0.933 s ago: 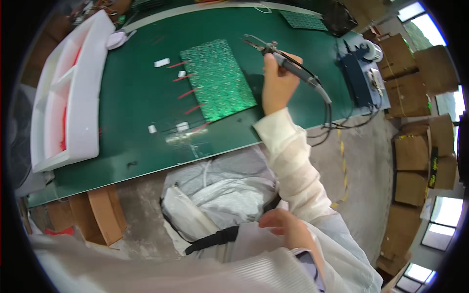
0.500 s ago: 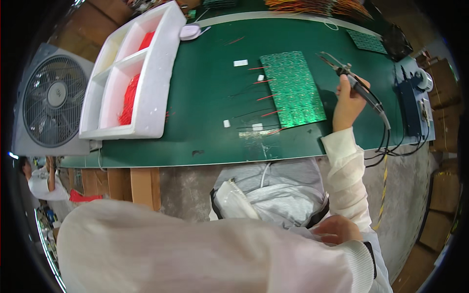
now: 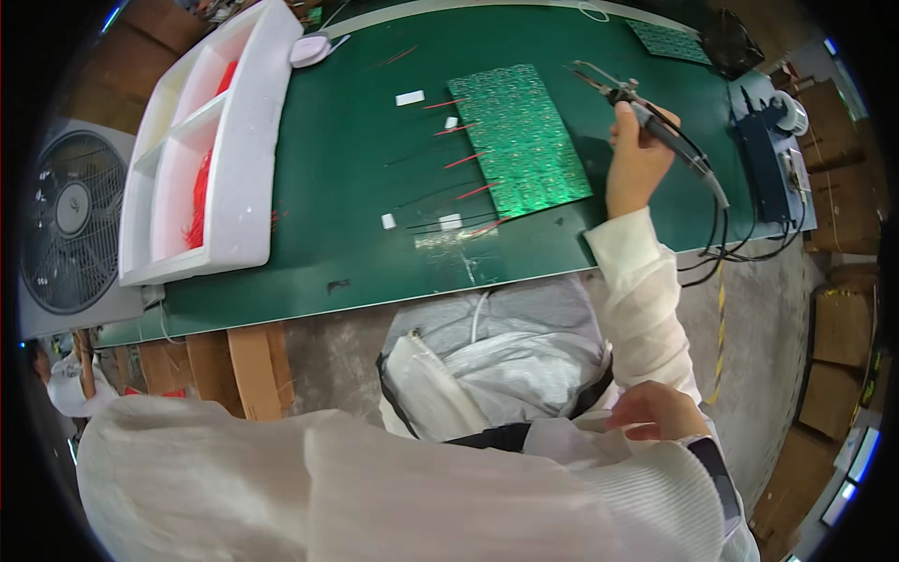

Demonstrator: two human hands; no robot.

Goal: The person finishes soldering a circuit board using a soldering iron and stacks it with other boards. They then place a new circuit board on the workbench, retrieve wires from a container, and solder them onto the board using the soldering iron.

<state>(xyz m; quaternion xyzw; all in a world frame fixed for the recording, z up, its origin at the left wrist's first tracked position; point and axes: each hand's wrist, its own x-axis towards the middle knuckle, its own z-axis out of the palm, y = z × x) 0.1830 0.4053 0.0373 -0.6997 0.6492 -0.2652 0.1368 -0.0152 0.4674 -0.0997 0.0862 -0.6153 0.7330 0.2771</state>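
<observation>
My right hand (image 3: 640,161) is closed around the grey and black handle of a soldering iron (image 3: 667,131). The iron's metal tip and thin feed tube point up and left, above the table and to the right of a green circuit board panel (image 3: 524,140). Several red wires (image 3: 468,159) and black wires reach out from the panel's left edge. Across my body, my left hand (image 3: 663,410) is beside my right sleeve near the elbow. Its fingers are loosely bent and apart, with nothing visible in them; a dark band sits at that wrist.
A white foam box (image 3: 245,169) with red wires in its compartments stands at the table's left, beside a fan (image 3: 75,220). Small white pieces (image 3: 409,98) lie left of the panel. A dark blue soldering station (image 3: 763,169) with cables stands right. Another person (image 3: 70,379) is far left.
The whole view has shifted, so the table items appear further left and higher. My left hand has lifted slightly beside the right sleeve. My right hand still holds the soldering iron.
</observation>
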